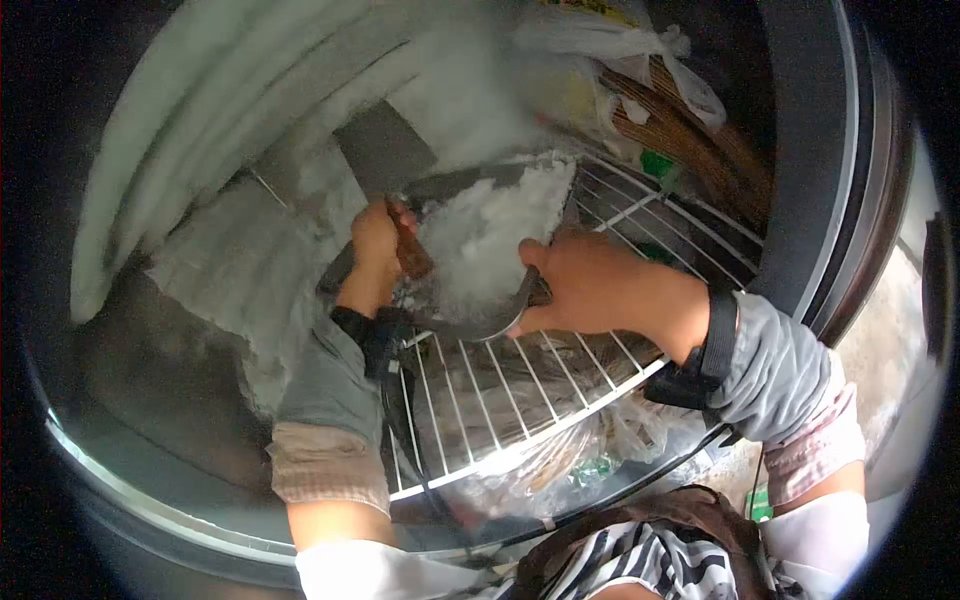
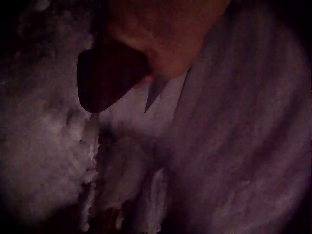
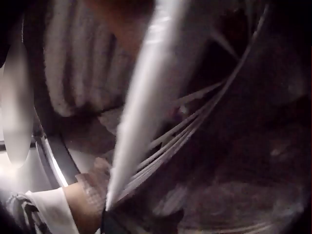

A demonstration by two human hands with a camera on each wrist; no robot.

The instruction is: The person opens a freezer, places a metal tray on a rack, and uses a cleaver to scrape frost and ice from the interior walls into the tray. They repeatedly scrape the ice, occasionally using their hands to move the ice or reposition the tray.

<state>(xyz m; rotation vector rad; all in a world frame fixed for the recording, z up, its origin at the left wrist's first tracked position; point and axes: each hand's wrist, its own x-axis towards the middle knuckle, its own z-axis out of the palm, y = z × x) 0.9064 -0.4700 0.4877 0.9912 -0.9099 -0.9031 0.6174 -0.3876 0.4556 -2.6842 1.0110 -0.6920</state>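
Note:
In the head view my left hand grips the brown wooden handle of a cleaver, whose broad grey blade points away toward the frosted freezer wall. The handle's dark butt shows large in the left wrist view, below the hand. My right hand holds the near right rim of a dark tray, thumb on top and fingers at the outer side. Loose white frost fills much of the tray, which sits over a white wire basket. The right wrist view is dark and shows mostly white wire.
Thick ridged ice coats the freezer wall on the left, with a frosted slab below it. The white wire basket spans the middle, over plastic bags. More bags lie at the back right, inside the rounded freezer rim.

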